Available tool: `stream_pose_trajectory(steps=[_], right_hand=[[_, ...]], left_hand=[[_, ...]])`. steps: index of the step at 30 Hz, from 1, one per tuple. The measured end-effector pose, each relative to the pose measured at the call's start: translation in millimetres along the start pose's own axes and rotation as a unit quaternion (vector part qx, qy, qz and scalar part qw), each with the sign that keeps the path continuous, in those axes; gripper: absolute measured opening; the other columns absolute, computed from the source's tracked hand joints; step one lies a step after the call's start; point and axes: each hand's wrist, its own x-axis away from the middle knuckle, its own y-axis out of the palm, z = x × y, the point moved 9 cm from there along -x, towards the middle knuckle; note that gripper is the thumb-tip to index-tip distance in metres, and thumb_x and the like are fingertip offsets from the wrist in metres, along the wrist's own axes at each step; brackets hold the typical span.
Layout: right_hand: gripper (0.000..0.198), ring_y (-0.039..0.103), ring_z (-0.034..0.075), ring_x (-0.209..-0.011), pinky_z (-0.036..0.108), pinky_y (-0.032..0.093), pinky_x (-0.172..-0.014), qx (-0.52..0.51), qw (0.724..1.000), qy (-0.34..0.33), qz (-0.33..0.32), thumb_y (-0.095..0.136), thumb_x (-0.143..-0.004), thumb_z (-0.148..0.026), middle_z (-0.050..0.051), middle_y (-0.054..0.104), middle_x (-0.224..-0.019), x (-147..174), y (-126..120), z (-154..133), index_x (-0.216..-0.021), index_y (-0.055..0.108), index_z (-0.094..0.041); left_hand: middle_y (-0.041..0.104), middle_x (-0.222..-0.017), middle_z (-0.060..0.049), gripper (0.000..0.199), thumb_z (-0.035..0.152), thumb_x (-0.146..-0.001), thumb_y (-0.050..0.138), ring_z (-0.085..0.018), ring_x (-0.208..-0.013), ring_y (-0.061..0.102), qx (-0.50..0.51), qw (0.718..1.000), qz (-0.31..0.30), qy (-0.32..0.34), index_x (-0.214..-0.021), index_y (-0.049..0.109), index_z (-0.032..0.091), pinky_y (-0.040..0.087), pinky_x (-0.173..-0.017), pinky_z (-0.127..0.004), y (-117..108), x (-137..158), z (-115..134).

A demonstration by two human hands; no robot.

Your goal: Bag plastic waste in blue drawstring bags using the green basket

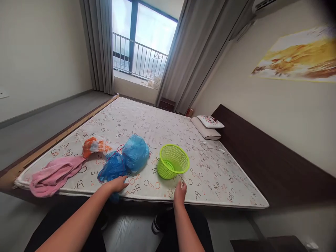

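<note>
My left hand (118,184) rests at the mattress's near edge, fingers stretched out, beside a crumpled dark blue plastic bag (113,167). Some blue plastic also shows below that wrist, over the edge. Against the dark bag sits a puffed-up light blue plastic bag (135,154). A bright green mesh basket (173,162) stands upright on the mattress. Just in front of it is my right hand (180,191), apart from the basket, with loosely curled fingers and nothing visible in them. An orange and white plastic bag (96,146) and a pink cloth (56,174) lie to the left.
The letter-printed mattress (147,122) has a wooden bed frame (65,134) at its left and a dark headboard (252,143) at its right. Two pillows (207,127) lie near the headboard. A small dark cabinet (167,104) stands beyond, near grey curtains (198,42).
</note>
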Motion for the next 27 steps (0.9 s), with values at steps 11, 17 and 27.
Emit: stream_pose_trajectory(steps=[11, 17, 27], right_hand=[[0.082, 0.064, 0.025, -0.125, 0.037, 0.056, -0.102, -0.235, 0.962, 0.112, 0.079, 0.057, -0.085, -0.040, 0.020, 0.057, -0.144, -74.9, -3.3, -34.8, -0.154, 0.024, -0.012], [0.085, 0.066, 0.023, -0.119, 0.035, 0.053, -0.104, -0.226, 0.966, 0.091, 0.089, 0.057, -0.071, -0.016, 0.017, 0.062, -0.139, -93.5, -1.0, -32.2, -0.153, 0.035, -0.011], [0.086, 0.073, 0.017, -0.098, 0.032, 0.059, -0.085, -0.303, 0.936, 0.022, -0.176, 0.057, -0.075, -0.011, 0.015, 0.066, -0.142, -74.0, 27.1, -68.6, -0.158, 0.036, -0.018]], left_hand=[[0.063, -0.146, -0.018, 0.055, 0.040, -0.091, 0.056, -0.034, -0.137, 0.058, 0.026, 0.998, 0.029, 0.042, -0.138, 0.064, 0.012, 0.040, -0.116, -0.040, -17.3, -34.3, 45.3], [0.073, -0.130, -0.013, 0.048, 0.048, -0.092, 0.057, -0.032, -0.124, 0.065, 0.147, 0.975, 0.124, 0.111, -0.127, 0.071, 0.018, 0.045, -0.112, -0.043, -39.1, -35.8, 84.8], [0.062, -0.145, -0.017, 0.078, 0.075, -0.092, 0.049, -0.034, -0.130, 0.060, 0.372, 0.908, 0.156, 0.111, -0.143, 0.057, 0.017, 0.052, -0.102, -0.048, -47.9, -33.4, 95.9]])
